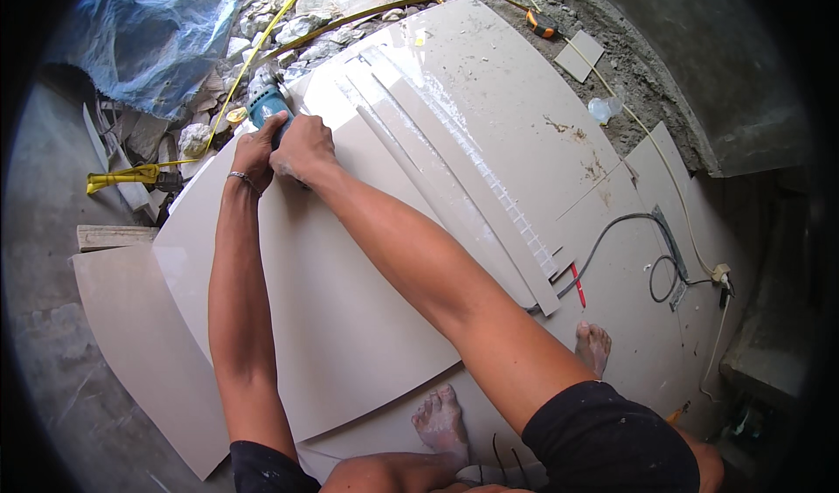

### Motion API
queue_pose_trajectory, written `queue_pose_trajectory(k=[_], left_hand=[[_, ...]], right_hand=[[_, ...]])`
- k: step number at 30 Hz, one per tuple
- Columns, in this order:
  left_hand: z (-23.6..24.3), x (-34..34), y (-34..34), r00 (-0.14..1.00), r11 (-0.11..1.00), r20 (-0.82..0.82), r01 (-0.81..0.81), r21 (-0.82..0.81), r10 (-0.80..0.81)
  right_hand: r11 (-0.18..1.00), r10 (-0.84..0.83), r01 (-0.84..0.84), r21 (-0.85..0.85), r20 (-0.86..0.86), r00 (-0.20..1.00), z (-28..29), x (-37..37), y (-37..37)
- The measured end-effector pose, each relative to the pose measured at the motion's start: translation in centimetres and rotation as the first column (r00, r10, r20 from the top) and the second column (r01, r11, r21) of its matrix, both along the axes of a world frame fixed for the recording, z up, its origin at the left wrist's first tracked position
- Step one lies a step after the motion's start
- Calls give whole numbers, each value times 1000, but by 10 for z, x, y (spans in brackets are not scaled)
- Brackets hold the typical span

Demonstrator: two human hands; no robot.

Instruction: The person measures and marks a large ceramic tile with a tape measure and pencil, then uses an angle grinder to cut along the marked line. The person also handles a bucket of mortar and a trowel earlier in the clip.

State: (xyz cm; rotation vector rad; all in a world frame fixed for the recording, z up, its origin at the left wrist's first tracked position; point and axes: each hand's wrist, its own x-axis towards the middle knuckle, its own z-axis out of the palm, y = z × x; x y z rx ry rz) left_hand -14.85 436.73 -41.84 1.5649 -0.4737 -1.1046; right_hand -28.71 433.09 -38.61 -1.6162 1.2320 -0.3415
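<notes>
Both my hands are wrapped round a teal angle grinder (267, 105) at the far left edge of a large beige tile (350, 336). My left hand (253, 154) grips it from the left side, and my right hand (306, 148) closes on it from the right, just behind its metal head. Bright glare lies on the tile beside the tool, and its disc cannot be made out. Right of my hands, long narrow tile strips (454, 209) lie on the surface, dusted white along their edges.
Rubble (301, 28) and a blue plastic sheet (157, 38) lie beyond the tile. A yellow strap-like strip (262, 45) crosses the stones. At right are a red pen (578, 285), a grey cord (603, 235) and a plug connection (720, 272). My bare feet (441, 423) rest near the tile's front edge.
</notes>
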Motion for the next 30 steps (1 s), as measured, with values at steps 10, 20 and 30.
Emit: queue_pose_trajectory(k=[10, 20, 30], left_hand=[[-1, -4, 3, 1000, 1000, -6, 2, -12, -2], [-1, -8, 5, 1000, 1000, -15, -5, 2, 5], [2, -14, 10, 1000, 1000, -1, 2, 14, -2]], right_hand=[[1000, 18, -18, 0, 8, 1000, -3, -3, 1], [1000, 15, -15, -1, -3, 1000, -3, -6, 4], [1000, -8, 8, 2, -8, 1000, -6, -8, 7]])
